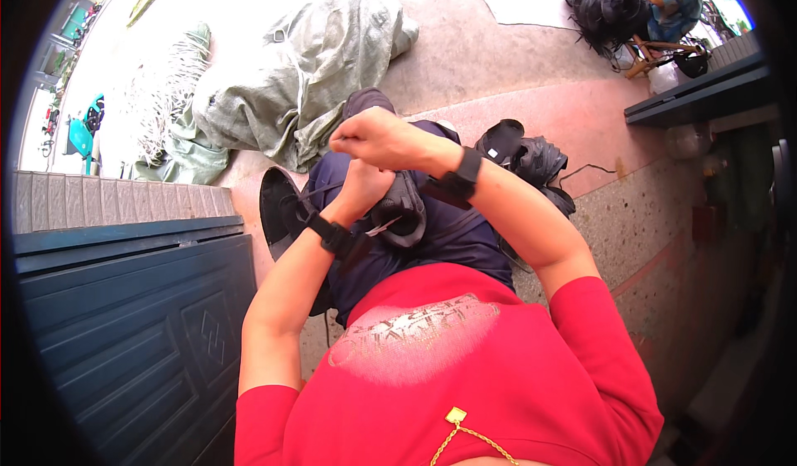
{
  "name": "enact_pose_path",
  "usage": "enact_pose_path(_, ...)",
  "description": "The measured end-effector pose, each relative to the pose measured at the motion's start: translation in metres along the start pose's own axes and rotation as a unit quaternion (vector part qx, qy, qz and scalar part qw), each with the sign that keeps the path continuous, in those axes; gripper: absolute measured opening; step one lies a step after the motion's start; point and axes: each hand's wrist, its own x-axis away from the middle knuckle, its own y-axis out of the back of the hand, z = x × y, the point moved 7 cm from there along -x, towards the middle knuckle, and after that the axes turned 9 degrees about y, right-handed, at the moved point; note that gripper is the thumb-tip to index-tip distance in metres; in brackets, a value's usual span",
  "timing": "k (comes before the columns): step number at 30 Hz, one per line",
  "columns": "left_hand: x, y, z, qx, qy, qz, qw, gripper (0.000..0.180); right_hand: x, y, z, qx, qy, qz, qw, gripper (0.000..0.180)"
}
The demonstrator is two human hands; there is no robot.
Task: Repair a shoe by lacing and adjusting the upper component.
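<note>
A black shoe lies on my lap with its opening toward me; a small pale strip shows at its collar. Against its upper side is my left hand, fingers closed, what they hold hidden. A thin dark cord reaches out to the left beside that hand. Just above and beyond it, my right hand is closed in a pinch, its fingertips turned away from view. Both wrists wear black bands. Past the right hand a dark rounded end shows; I cannot tell whether it belongs to the shoe.
Left of my legs stands a black shoe; more black shoes lie right. Ahead are a grey-green sack and a pile of white strips. Blue metal doors flank the left. A person sits far right beside black items.
</note>
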Motion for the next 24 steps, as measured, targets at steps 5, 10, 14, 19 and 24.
enact_pose_path(5,0.009,0.011,-0.006,0.076,0.027,0.023,0.996,0.018,0.003,0.024,-0.003,0.219,0.050,-0.095,0.970,0.041)
enact_pose_path(10,0.010,0.009,-0.006,0.089,0.104,0.008,0.991,0.016,0.080,0.026,-0.061,0.120,-0.148,-0.010,0.982,0.015)
enact_pose_path(14,0.006,0.009,0.001,0.063,0.121,-0.012,0.991,0.022,0.110,0.001,-0.074,0.103,-0.196,-0.045,0.974,0.017)
enact_pose_path(19,0.006,0.010,-0.002,0.066,0.111,-0.008,0.992,0.016,0.106,-0.002,-0.072,0.093,-0.197,-0.057,0.974,0.017)
enact_pose_path(24,0.013,0.040,0.012,0.304,0.199,0.002,0.932,0.022,0.138,0.028,-0.067,0.347,-0.089,0.072,0.931,0.020)
